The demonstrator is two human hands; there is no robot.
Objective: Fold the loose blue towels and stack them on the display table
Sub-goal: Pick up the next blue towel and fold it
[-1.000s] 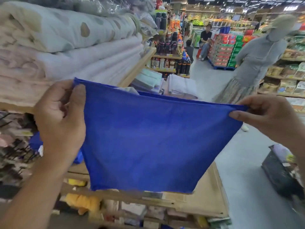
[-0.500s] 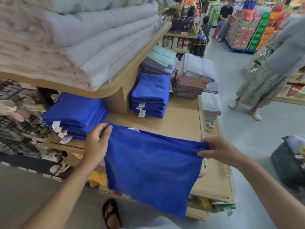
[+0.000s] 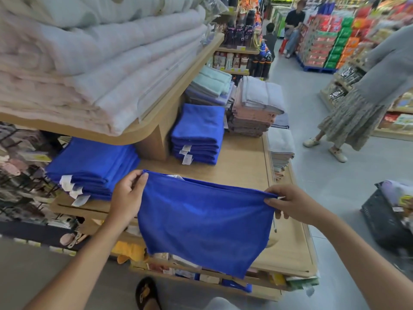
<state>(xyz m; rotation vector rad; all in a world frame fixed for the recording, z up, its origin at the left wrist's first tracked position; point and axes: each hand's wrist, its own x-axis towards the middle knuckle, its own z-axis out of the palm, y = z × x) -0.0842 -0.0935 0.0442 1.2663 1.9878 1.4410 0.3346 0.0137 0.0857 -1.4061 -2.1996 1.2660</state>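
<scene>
Left forearm and right forearm bare, dark sandal with yellow markings, pale grey cloth at knee

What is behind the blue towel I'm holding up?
The wooden display table runs behind the blue towel, and something white peeks over its top edge. The tabletop directly behind it is covered, so anything there can't be seen.

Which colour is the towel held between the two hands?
Plain royal blue cloth towel, seen best in the head view.
</scene>
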